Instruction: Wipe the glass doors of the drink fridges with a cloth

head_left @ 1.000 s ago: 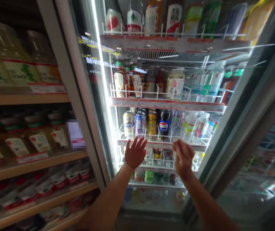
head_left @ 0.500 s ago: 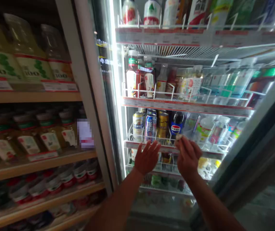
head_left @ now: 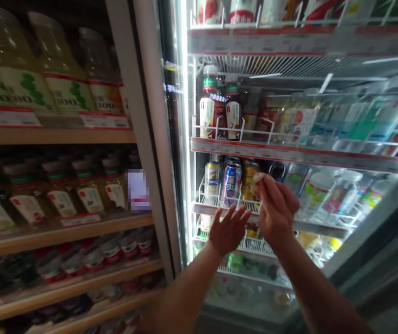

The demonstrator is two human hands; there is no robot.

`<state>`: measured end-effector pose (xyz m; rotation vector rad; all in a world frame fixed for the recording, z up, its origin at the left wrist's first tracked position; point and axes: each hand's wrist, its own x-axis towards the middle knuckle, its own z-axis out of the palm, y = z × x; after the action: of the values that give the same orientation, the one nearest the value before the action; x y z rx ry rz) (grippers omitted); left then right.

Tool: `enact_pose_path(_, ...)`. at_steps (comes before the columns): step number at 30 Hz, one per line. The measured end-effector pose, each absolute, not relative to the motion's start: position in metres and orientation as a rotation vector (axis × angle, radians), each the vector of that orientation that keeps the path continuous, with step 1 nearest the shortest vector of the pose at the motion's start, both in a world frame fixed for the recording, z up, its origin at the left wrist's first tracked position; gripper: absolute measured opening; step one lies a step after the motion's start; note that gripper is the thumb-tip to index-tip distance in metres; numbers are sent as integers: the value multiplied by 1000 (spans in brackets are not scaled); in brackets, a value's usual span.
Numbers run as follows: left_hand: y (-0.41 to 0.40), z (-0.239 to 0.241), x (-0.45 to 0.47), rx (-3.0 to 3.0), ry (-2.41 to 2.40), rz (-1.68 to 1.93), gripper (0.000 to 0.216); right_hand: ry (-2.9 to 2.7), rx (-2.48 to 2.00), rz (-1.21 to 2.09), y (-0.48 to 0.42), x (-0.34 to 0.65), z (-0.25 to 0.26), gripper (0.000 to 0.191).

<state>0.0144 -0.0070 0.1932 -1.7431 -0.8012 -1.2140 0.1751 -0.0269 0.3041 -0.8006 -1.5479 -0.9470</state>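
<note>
I stand at an open drinks fridge. My left hand [head_left: 229, 230] is raised with fingers spread, empty, just below the front of the wire shelf [head_left: 219, 208] that carries several cans [head_left: 231, 184]. My right hand [head_left: 276, 208] is closed in a pinch on a small pale crumpled thing [head_left: 257, 178], perhaps a cloth or tissue, held up in front of a gold can [head_left: 248, 178] and a dark bottle [head_left: 277, 170] on that same shelf.
The fridge's glass door [head_left: 376, 162] stands open at the right. Above is a shelf of bottles [head_left: 219, 111] with red price strips [head_left: 289, 153]. Left of the fridge frame [head_left: 139, 130], wooden shelves [head_left: 55, 137] carry juice bottles and jars.
Both hands have shifted right and up in the view as my head turned. My right hand lifted the pale thing from below the can shelf to the height of the cans.
</note>
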Motion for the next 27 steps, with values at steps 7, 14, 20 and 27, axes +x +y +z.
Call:
enact_pose_path(7,-8,188,15,-1743,-838,-1161,43,-1201,-760,-1062,-17,205,336,46)
enact_pose_path(14,-11,190,13,-1734,-826,-1144,41,-1630,-708,-991,-25,172,308,53)
enact_pose_path(20,-10,189,11,-1740,-796,-1185,44,-1192,-788,-1102,-9,192,340,46)
enact_pose_path(27,-22,196,5,-1847,-793,-1155,44,-1549,-715,-1033,-23,165,320,47)
